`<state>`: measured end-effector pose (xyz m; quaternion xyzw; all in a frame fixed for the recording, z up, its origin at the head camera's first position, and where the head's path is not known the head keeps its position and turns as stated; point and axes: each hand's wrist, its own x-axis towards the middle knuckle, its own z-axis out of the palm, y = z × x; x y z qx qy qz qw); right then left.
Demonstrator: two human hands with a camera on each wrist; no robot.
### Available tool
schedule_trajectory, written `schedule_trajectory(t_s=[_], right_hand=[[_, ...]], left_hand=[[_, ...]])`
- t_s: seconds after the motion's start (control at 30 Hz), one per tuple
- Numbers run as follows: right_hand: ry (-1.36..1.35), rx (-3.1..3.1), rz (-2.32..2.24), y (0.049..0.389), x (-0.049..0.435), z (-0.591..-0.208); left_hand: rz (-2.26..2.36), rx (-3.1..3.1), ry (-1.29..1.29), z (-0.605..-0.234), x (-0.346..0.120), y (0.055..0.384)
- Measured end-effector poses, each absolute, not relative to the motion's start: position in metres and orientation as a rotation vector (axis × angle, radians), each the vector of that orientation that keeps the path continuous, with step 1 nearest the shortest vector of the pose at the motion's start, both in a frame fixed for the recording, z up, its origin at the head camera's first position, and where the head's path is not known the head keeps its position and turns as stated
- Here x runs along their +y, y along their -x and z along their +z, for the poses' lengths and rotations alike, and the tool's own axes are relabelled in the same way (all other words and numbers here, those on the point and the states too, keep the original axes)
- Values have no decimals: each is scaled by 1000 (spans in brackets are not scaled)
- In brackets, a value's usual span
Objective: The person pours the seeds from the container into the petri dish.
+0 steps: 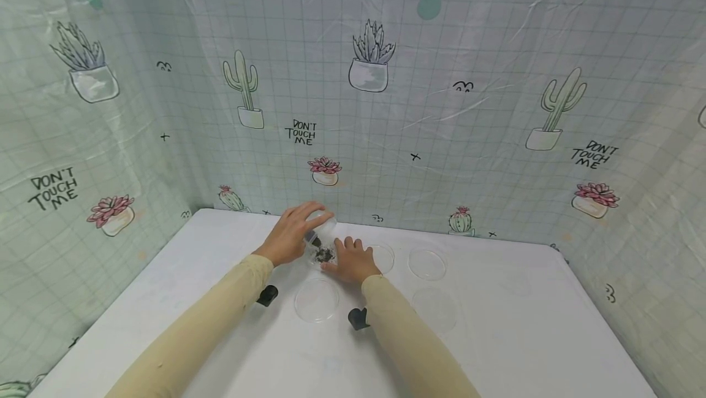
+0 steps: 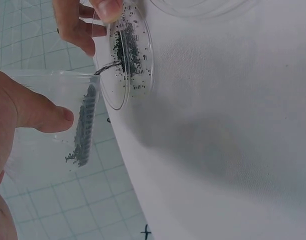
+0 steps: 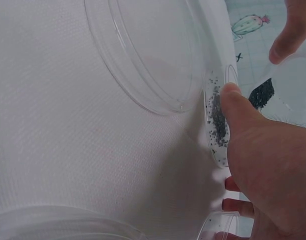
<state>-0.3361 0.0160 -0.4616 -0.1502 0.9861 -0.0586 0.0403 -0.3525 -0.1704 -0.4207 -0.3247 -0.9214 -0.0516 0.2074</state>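
Observation:
A clear plastic cup (image 2: 38,150), tipped on its side, is gripped by my left hand (image 1: 289,235). Dark granules (image 2: 84,127) lie along its lower wall, and a thin stream of them runs off the rim. The stream falls into a clear petri dish (image 2: 147,55), where a pile of the same granules is spread over the bottom. With thumb and fingers my right hand (image 1: 353,261) holds this dish by its edge; in the right wrist view the thumb (image 3: 233,102) presses at the rim.
Several clear round dishes stand on the white table: one dish (image 1: 317,321) nearer me, another dish (image 1: 393,258) beside my right hand, others (image 1: 427,278) farther right. Black wrist cameras (image 1: 267,295) sit under both forearms. A cactus-print curtain (image 1: 413,122) rises behind the table.

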Motion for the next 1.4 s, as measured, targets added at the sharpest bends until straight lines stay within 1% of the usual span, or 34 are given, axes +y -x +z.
schedule_trajectory(t_s=[1.0, 1.4], right_hand=[[459, 3021, -203, 336, 15, -461], [460, 3025, -199, 335, 16, -463]], left_hand=[[-154, -2539, 916, -418, -171, 354], [-251, -2564, 862, -421, -173, 349]])
